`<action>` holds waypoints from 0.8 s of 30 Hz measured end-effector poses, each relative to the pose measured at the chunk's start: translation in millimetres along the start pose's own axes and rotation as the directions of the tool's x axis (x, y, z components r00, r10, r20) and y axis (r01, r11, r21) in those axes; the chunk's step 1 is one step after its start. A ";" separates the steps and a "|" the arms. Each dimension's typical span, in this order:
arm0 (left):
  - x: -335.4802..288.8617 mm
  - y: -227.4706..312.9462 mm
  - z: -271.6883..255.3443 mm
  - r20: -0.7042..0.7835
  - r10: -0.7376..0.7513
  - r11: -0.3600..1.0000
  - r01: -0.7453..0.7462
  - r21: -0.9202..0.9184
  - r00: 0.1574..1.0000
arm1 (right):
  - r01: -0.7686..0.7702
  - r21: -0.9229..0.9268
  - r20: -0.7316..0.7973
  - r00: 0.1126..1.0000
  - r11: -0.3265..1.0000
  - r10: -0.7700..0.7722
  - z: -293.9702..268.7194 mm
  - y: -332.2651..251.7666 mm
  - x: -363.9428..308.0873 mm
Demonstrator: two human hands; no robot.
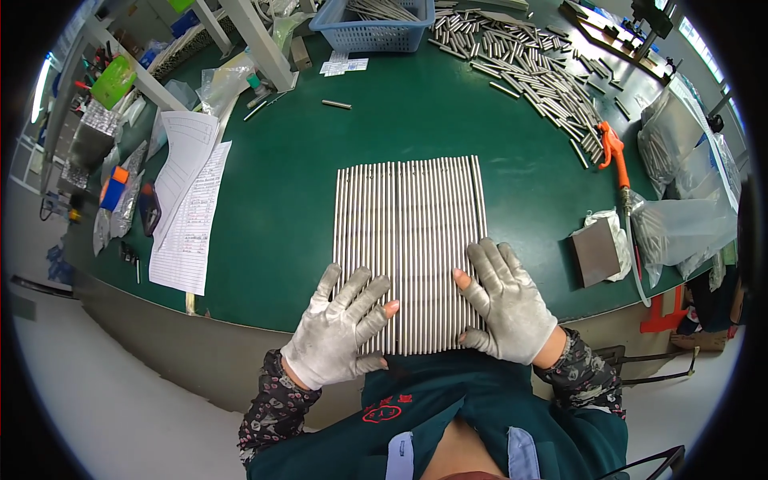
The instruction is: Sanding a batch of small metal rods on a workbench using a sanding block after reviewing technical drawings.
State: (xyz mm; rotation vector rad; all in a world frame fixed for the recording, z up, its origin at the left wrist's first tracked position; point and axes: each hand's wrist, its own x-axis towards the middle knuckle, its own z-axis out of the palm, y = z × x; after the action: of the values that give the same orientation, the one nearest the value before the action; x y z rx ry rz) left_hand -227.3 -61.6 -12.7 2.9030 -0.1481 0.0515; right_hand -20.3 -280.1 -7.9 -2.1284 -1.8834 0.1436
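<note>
Many long, thin metal rods (412,228) lie side by side in a flat, close row, their near ends reaching over the table's front edge. My left hand (334,330), in a grey-white glove with some fingertips bare, rests on the near left part of the row, fingers spread. On the near right part, my right hand (509,312), gloved the same way, lies with its fingers stretched out over the rods' side. Neither hand is closed around a rod.
Short metal pins (528,60) are heaped at the back right of the green table (272,208). A blue basket (372,36) stands at the back. Papers (188,216) lie left; an orange air gun (613,148), a brown block (596,252) and plastic bags (680,228) lie right.
</note>
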 end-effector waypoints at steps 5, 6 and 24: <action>6.3 6.9 -1.1 0.019 -0.004 1.000 0.004 -0.005 1.000 | 0.009 0.013 -0.019 1.000 1.000 -0.009 3.3 1.1 -0.8; 9.8 8.8 -2.1 0.034 0.011 1.000 -0.011 -0.009 0.999 | 0.007 0.014 -0.018 1.000 1.000 -0.007 2.9 0.8 -0.7; 11.1 4.3 -3.1 0.041 0.039 0.999 -0.039 -0.002 0.998 | 0.010 -0.023 0.018 1.000 1.000 -0.010 0.2 -1.3 1.8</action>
State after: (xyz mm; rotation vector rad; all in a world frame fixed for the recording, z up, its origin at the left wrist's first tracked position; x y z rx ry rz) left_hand -216.8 -66.2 -8.1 2.9011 -0.2117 -0.0021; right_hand -21.4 -278.1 -7.4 -2.1393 -1.9148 0.1397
